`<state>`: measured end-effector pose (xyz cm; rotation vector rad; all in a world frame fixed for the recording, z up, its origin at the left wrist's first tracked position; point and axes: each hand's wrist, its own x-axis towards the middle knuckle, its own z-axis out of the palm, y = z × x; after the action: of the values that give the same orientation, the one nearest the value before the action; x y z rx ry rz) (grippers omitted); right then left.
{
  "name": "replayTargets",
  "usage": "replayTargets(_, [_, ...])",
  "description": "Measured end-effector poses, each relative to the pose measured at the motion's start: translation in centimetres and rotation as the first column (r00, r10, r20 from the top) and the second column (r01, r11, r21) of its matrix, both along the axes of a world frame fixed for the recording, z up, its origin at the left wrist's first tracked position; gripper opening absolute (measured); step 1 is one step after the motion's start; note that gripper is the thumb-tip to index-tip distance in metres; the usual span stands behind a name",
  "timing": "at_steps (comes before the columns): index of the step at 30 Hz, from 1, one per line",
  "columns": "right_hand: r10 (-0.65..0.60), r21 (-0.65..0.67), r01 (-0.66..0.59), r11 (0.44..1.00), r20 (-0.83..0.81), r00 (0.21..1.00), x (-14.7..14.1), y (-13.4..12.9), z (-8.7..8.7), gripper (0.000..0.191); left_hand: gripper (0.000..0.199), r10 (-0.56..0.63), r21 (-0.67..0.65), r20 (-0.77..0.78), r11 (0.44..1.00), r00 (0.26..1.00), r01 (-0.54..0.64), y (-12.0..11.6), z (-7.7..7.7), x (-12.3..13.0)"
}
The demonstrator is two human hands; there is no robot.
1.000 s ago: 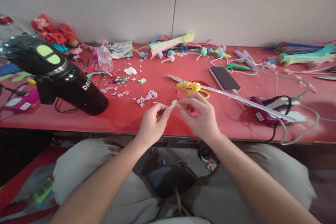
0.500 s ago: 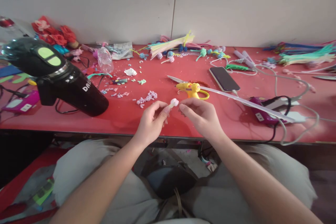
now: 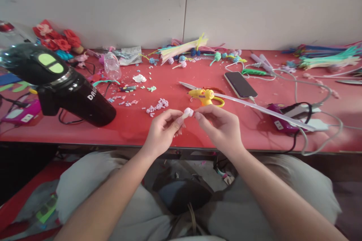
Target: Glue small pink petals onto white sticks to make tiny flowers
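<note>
My left hand (image 3: 162, 131) pinches the pale stem of a small pink fluffy craft flower (image 3: 188, 111) between thumb and fingers. My right hand (image 3: 222, 126) is closed in a pinch at the flower's right side, its fingertips touching or nearly touching the head. Whatever lies between those fingertips is too small to make out. Just beyond my hands is a pile of short lilac pieces (image 3: 160, 105). Behind the right hand lie a yellow glue gun (image 3: 204, 96) with a long clear glue stick (image 3: 254, 107) and scissors (image 3: 186, 85) with a yellow handle.
A black tumbler (image 3: 76, 90) leans at the left on the red table (image 3: 135, 128). A phone (image 3: 240, 84) and a purple power strip (image 3: 278, 118) with looping cables are at the right. Bundles of pipe cleaners (image 3: 181, 49) and a plastic bottle (image 3: 112, 66) lie toward the wall.
My right fingertips have come in against the flower head, which has tilted slightly to the right. The left hand keeps its pinch on the stem. The view has shifted a little.
</note>
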<state>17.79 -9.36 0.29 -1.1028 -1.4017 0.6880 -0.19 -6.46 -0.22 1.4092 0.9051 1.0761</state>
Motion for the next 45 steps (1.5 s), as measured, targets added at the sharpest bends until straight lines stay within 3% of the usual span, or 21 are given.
replayTargets(7, [-0.033, 0.151, 0.002, 0.989, 0.201, 0.979, -0.13, -0.55, 0.64, 0.01, 0.032, 0.006, 0.013, 0.013, 1.0, 1.0, -0.006, 0.01, 0.0, 0.1])
replayTargets(17, [-0.075, 0.235, 0.01, 0.972, 0.27, 0.96, -0.15, -0.57, 0.71, 0.015, 0.033, 0.003, -0.038, 0.072, 0.999, 0.997, 0.0, 0.05, -0.07, 0.19])
replayTargets(30, [-0.073, 0.119, 0.041, 0.992, 0.279, 0.957, 0.12, -0.48, 0.58, 0.013, 0.033, -0.055, -0.224, 0.226, 0.969, 0.973, 0.107, 0.29, -0.7, 0.07])
replayTargets(45, [-0.032, -0.022, 0.035, 0.999, 0.117, 0.993, -0.25, -0.16, 0.18, 0.021, 0.032, -0.051, -0.173, 0.139, 0.982, 0.989, 0.075, 0.02, -0.78, 0.22])
